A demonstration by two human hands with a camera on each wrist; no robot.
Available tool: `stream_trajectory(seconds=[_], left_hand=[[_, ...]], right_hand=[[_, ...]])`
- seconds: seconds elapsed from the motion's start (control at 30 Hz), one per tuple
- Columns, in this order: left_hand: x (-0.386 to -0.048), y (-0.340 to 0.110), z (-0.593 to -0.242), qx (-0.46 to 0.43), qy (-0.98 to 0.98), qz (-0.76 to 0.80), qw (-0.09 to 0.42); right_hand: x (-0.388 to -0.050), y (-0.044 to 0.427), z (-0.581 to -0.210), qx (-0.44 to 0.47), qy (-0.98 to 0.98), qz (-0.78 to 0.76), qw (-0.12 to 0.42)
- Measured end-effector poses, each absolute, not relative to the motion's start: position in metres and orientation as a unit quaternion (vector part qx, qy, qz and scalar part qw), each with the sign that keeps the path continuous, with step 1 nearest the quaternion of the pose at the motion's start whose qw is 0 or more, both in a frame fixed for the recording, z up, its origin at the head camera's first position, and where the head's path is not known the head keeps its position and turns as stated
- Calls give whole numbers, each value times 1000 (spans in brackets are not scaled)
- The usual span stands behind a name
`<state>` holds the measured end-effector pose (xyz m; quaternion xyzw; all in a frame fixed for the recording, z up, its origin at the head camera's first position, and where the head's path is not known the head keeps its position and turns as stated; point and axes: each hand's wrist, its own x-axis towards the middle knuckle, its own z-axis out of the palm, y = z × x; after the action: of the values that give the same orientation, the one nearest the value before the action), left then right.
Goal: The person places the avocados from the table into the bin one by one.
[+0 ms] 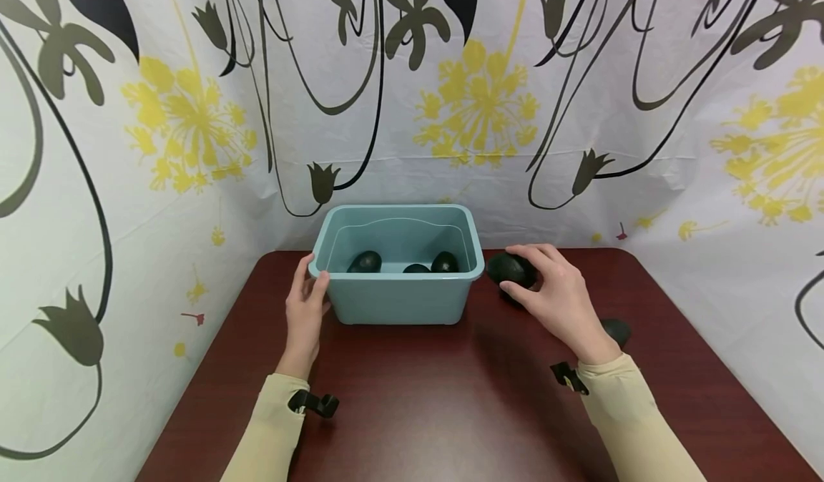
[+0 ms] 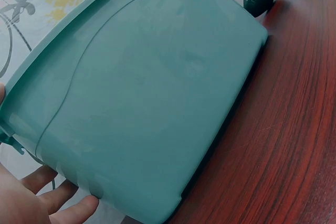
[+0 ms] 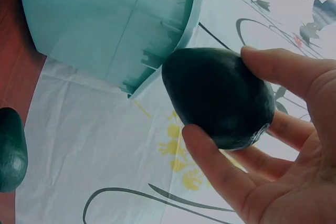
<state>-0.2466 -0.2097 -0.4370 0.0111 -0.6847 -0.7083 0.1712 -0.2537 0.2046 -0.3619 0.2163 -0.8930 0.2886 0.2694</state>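
Observation:
A pale teal plastic bin (image 1: 399,299) stands on the table with several dark green avocados inside, among them one at the left (image 1: 365,262) and one at the right (image 1: 444,262). My left hand (image 1: 305,321) grips the bin's left end by its rim; in the left wrist view, fingers (image 2: 76,211) touch the side wall. Just right of the bin, my right hand (image 1: 560,296) holds an avocado (image 3: 218,98) between thumb and fingers, raised off the table. Another avocado (image 1: 616,330) lies partly hidden behind the right wrist. Something dark shows below the held avocado, mostly covered.
The dark red wooden table (image 1: 399,396) has rounded far corners. A white cloth (image 1: 360,139) with yellow and grey flower prints hangs behind and along both sides. Both sleeves carry small black wrist devices. In the right wrist view an avocado (image 3: 11,150) lies on the table.

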Motion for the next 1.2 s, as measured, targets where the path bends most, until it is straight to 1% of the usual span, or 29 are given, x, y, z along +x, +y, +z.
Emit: stream_trajectory(seconds=[0.57,0.7,0.87,1.03,1.2], left_hand=[[-249,-209,-437,22,-683,-711,166],[-255,-213,-446,21,-679,-715,166],[-265,-216,-459,21,-676,-714,180],[-267,-216,-462,18,-679,-708,193],[-266,-215,-463,21,-678,-709,191]], right_hand=[[-246,201,-351,236,-881,289,290],[-247,199,-348,244,-879,291,289],[-247,197,-342,254,-875,290,292],[-248,195,-336,262,-873,292,291],[-248,193,-331,271,-872,293,284]])
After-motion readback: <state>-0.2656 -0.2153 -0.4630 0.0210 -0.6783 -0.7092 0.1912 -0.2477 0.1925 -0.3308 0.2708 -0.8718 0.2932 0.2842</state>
